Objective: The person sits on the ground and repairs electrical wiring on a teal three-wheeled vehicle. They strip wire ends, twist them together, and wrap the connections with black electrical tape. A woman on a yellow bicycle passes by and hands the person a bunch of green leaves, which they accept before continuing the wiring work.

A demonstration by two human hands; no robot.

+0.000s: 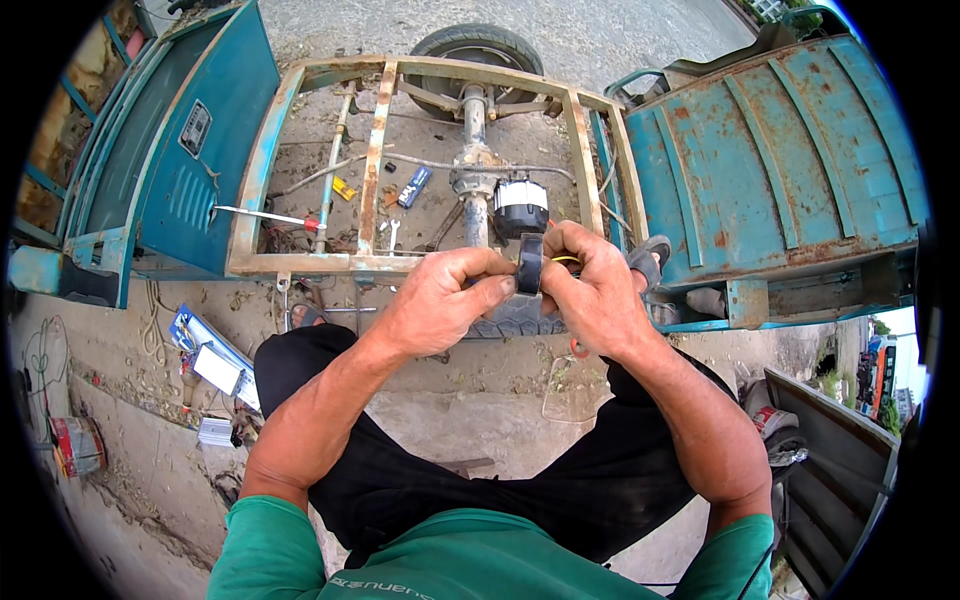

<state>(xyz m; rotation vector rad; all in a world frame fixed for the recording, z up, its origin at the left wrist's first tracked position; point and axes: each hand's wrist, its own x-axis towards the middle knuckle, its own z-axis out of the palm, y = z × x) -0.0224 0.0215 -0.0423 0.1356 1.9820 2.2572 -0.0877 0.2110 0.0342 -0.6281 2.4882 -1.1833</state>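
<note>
By the near side of the rusty vehicle frame [325, 263], the left hand [440, 300] and right hand [602, 290] pinch a black tape roll [529, 265]. Within the frame's outline show a motor [521, 207] and a wrench [393, 236]; a tyre [478, 36] stands at its far side.

black roll [529, 266]: smooth, glossy plastic; frame [379, 150]: rough, rusted metal; trousers [500, 510]: matt cloth; teal panel [790, 170]: rust-flecked painted metal

Bright, diffuse daylight, soft shadows, pale sky [908, 348] at right, curved fisheye edges, black corners
</note>
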